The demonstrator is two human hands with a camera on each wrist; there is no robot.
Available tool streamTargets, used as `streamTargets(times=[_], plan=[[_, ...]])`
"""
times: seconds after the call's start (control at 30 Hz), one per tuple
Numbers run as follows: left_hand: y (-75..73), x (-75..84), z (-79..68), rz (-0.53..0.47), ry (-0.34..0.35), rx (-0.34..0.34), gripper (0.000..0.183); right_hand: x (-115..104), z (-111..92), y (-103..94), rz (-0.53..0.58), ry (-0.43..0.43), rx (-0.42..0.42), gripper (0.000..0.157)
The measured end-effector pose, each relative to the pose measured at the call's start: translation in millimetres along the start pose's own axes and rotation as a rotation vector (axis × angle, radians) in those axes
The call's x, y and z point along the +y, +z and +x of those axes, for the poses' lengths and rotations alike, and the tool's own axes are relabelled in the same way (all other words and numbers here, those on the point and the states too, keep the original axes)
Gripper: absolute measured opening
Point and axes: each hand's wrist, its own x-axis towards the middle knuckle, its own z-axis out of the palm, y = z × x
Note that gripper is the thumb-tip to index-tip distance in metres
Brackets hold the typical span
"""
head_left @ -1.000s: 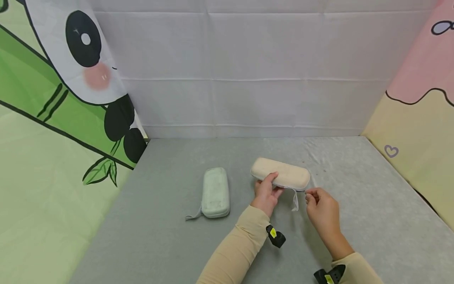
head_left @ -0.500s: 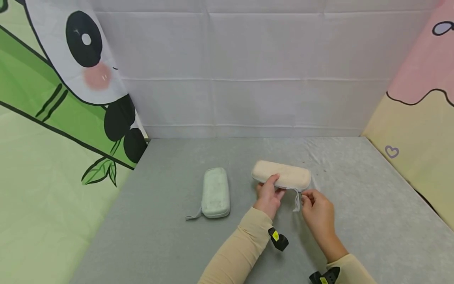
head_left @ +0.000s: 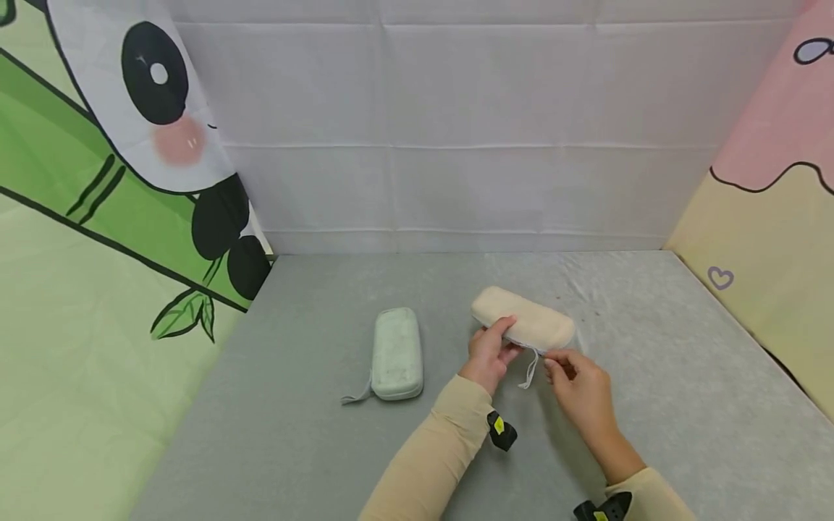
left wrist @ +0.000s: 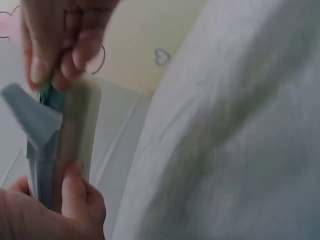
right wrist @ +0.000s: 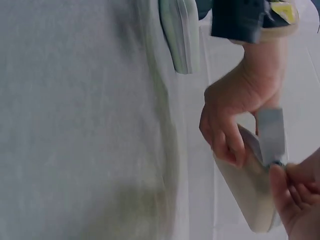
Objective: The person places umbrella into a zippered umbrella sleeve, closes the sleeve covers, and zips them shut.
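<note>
A cream, oblong zippered case (head_left: 524,318) is held up over the grey table in the head view. My left hand (head_left: 489,356) grips its near long side, thumb on top and fingers underneath. With thumb and fingertips together, my right hand (head_left: 583,387) pinches the zipper pull at the near edge, beside a dangling grey fabric loop (head_left: 530,369). In the left wrist view the loop (left wrist: 35,117) stands out from the grey zipper band (left wrist: 42,180), just below the right fingertips. The pull itself is mostly hidden by those fingers. The right wrist view shows the case (right wrist: 250,187) tilted.
A pale green zippered case (head_left: 397,354) lies left of the hands on the grey table (head_left: 293,449), its strap pointing left. A white cloth wall (head_left: 469,130) stands behind. Printed cloths flank the table, a panda one (head_left: 98,289) at left and a pink-and-cream one (head_left: 769,239) at right.
My right hand has shifted left along the case's near edge, from its right end to beside the loop. The case has turned slightly, its right end now nearer. The green case has stayed put.
</note>
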Motion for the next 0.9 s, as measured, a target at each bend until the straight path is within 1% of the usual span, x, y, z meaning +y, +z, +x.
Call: streamTargets(times=[0.1,0.2,0.3,0.4,0.47,0.53,0.63,0.7,0.77,0.83,0.9], plan=[[-3.2,3.1,5.2,0.121,0.034,-0.027,0.029,4,2,-3.9,0.09,-0.005,-0.035,0.012],[-7.5,5.6,8.7,0.235,0.063,-0.04,0.027,6,4,-8.9,0.109,-0.017,-0.025,0.012],[-11.8,7.7,9.9,0.403,0.073,-0.029,0.025,9,8,-13.6,0.078,-0.026,0.016,0.01],[-15.3,6.0,10.3,0.564,0.062,-0.03,0.023,13,12,-16.2,0.036,-0.02,0.036,0.008],[-18.1,2.0,11.1,0.658,0.061,-0.04,0.022,15,12,-15.9,0.012,-0.005,0.023,0.008],[-21.1,-3.3,12.5,0.736,0.075,-0.046,0.022,16,11,-14.1,-0.009,0.013,-0.011,0.008],[-26.8,-9.9,15.4,0.834,0.101,-0.033,0.021,18,6,-9.7,-0.032,0.037,-0.066,0.007],[-29.5,-10.5,15.8,0.932,0.141,-0.034,0.019,19,4,-6.6,-0.043,0.047,-0.089,0.007],[-29.9,-10.3,15.0,1.081,0.198,-0.049,0.021,19,3,-6.4,-0.064,0.041,-0.093,0.007],[-29.7,-7.7,12.4,1.26,0.282,-0.079,0.029,20,3,-7.4,-0.086,0.025,-0.088,0.007],[-31.3,-4.0,9.1,1.456,0.402,-0.106,0.034,21,3,-10.0,-0.103,-0.006,-0.09,0.008]])
